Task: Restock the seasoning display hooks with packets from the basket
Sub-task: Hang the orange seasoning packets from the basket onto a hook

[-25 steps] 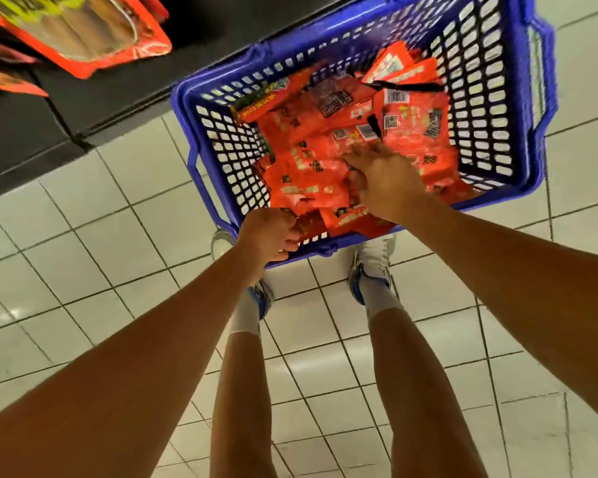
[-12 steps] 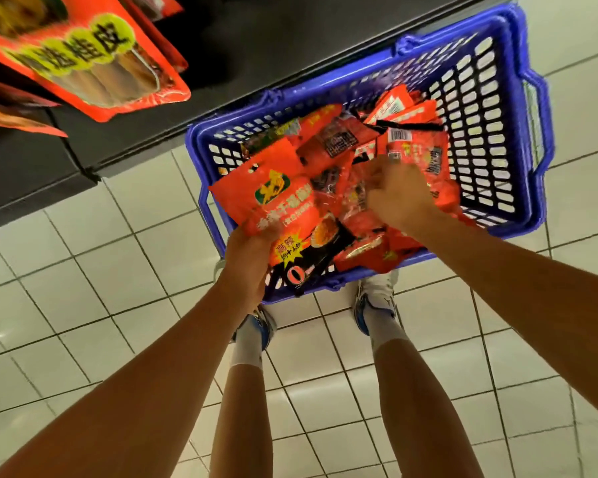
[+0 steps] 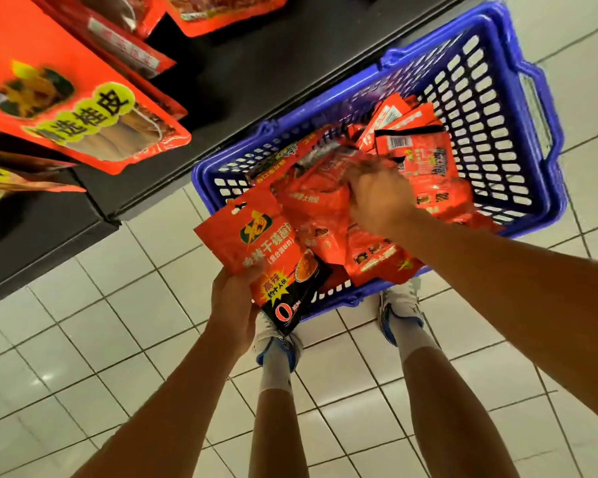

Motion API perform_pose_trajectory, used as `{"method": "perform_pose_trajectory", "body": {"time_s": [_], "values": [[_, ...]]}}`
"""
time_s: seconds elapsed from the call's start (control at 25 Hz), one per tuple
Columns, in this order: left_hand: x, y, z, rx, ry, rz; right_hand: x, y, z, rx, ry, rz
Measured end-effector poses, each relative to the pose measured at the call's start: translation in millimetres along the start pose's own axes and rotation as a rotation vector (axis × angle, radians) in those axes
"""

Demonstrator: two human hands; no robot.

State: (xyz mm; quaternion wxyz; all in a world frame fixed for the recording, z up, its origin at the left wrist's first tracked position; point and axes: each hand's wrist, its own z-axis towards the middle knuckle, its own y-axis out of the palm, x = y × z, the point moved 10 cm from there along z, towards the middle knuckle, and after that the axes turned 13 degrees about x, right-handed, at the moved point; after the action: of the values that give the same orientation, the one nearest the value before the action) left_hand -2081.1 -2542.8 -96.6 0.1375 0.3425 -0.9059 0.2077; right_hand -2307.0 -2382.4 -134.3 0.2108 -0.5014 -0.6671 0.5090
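My left hand [image 3: 233, 307] is gripping a red seasoning packet [image 3: 261, 244] over the blue basket [image 3: 497, 139]; my right hand [image 3: 380, 198] is clutching packets inside, fingers blurred.

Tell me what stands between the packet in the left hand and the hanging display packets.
Nothing visible does. The left hand grips the red-and-black packet at the basket rim; only open air above the floor lies between it and the hanging packets. The hooks themselves are out of view.

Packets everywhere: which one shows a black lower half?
The packet that the left hand holds over the basket's near rim; the rest look red throughout.
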Motion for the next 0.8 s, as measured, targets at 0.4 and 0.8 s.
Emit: {"method": "perform_pose_trajectory", "body": {"time_s": [0.4,0.8], "values": [[89.7,39.7,-93.3,-0.047,0.028,-0.118,61.8,-112.6,-117.1,0.033,0.980,1.392],[226.6,-15.3,-304.7,-0.239,0.188,-0.225,-4.8,-354.6,-187.1,0.071,0.796,1.611]]}}
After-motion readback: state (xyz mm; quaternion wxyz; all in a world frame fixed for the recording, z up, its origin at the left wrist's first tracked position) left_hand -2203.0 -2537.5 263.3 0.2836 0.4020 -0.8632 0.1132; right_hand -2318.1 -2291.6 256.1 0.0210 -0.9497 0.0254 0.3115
